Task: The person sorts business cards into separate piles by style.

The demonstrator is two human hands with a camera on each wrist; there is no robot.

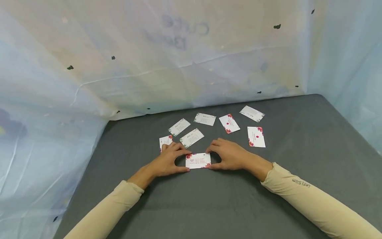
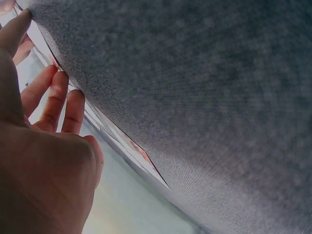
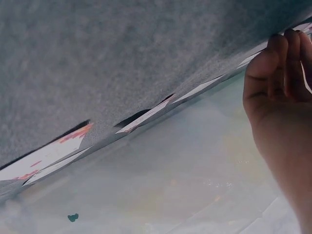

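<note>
Left hand and right hand pinch opposite short edges of floral business card, lying flat on grey bench near front. Fingers curled at card edges. Seven more cards fanned behind. Risk: thin card flat on felt-like surface, fingertips may slip or bend it; left fingers could nudge neighbouring card.

The head view looks forward and down over the grey bench from above. Each wrist view sits very near the bench surface, skimming across it tilted. All three share the scattered cards and the sheeted wall.
</note>
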